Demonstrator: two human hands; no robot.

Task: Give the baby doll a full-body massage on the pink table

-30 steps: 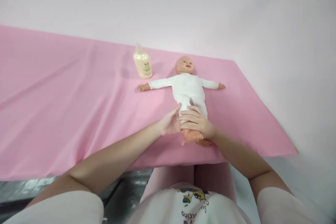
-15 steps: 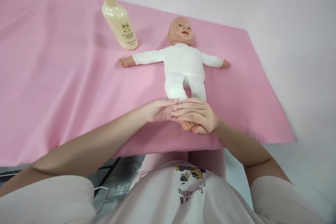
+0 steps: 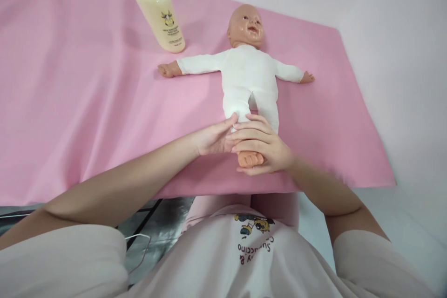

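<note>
A baby doll (image 3: 249, 67) with a white cloth body lies face up, arms spread, its head away from me. My left hand (image 3: 218, 137) curls round the doll's lower leg on the left side, thumb on the white cloth. From the right, my right hand (image 3: 263, 142) wraps over the same leg near the ankle, its fingers meeting my left hand. The doll's bare foot (image 3: 250, 159) sticks out below my right fingers. Its other foot is hidden behind my right hand.
A pale yellow pump bottle (image 3: 160, 18) with a cow print stands on the pink cloth (image 3: 87, 102) at the upper left, near the doll's hand. The cloth-covered table's front edge runs just before my body. A white wall (image 3: 394, 46) rises behind and to the right.
Both hands have shifted slightly up the doll's leg, and more of its foot shows. The view has tipped a little, so the bottle's top now reaches the frame's upper edge.
</note>
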